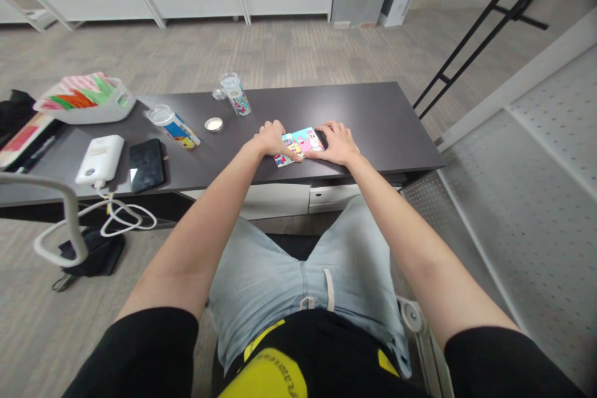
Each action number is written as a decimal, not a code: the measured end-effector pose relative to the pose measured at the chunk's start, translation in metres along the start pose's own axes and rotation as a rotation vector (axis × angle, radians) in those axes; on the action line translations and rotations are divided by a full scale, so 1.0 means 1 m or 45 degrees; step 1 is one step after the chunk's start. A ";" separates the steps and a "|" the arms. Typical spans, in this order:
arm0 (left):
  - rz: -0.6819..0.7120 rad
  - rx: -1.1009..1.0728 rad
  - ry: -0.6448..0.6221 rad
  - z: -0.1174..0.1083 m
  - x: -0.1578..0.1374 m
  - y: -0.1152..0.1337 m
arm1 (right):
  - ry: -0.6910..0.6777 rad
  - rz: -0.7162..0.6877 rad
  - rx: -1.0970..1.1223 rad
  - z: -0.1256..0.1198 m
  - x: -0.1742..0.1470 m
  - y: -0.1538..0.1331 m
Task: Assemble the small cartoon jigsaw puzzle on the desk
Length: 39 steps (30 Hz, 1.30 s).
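Note:
A small flat piece with a bright cartoon print [310, 140] lies low over the desk in front of me; whether it is one card or several side by side I cannot make out. At its left end, my left hand [273, 138] grips it, thumb pressing on the print. My right hand [339, 143] is curled around the other end, fingers behind and thumb along the near edge. A black patch shows between the right thumb and forefinger. Left of my hands stand two clear canisters with cartoon prints, one nearer [175, 127] and one farther [236, 94].
Two round lids, one pale [214, 125] and one clear [219, 94], lie by the canisters. A black phone [147, 165], a white power bank [100, 160] with a cable, and a white basket [97, 112] are on the dark desk [373, 112]. A perforated panel [522, 199] borders the right.

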<state>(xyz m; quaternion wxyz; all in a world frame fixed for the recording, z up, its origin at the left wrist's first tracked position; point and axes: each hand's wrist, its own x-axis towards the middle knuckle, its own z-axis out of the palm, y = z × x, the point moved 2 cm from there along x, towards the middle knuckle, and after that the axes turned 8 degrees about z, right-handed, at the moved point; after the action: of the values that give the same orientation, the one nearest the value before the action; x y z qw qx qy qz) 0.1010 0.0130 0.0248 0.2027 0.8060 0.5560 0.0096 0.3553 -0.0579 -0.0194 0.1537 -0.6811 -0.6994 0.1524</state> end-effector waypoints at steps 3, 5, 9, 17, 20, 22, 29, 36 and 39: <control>0.014 -0.019 0.023 -0.001 0.005 -0.006 | 0.006 -0.003 0.007 0.003 0.009 0.000; 0.058 -0.060 0.036 -0.002 0.010 -0.010 | 0.028 0.019 -0.001 0.004 0.016 -0.001; 0.190 -0.165 0.101 -0.005 0.026 -0.018 | 0.064 0.072 -0.006 0.007 0.033 -0.003; 0.419 -0.328 0.242 -0.003 0.073 -0.040 | 0.091 0.038 0.038 0.010 0.079 0.003; 0.517 -0.355 0.269 -0.004 0.086 -0.046 | 0.065 0.003 0.033 0.010 0.103 0.007; 0.601 -0.361 0.273 -0.006 0.091 -0.048 | 0.032 -0.047 0.037 0.010 0.119 0.009; 0.791 -0.358 0.326 -0.011 0.098 -0.056 | -0.121 -0.310 0.065 0.008 0.160 0.014; 0.698 -0.125 0.308 -0.022 0.084 -0.063 | -0.169 -0.344 0.091 0.005 0.165 0.016; 0.429 0.085 0.225 -0.028 0.077 -0.073 | -0.181 -0.285 0.064 0.004 0.166 0.016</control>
<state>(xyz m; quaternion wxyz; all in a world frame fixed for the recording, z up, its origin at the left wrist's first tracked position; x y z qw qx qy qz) 0.0585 0.1131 0.0094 0.1216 0.8900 0.4288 0.0958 0.3640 0.1087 -0.0289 0.1368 -0.5824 -0.7761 0.1995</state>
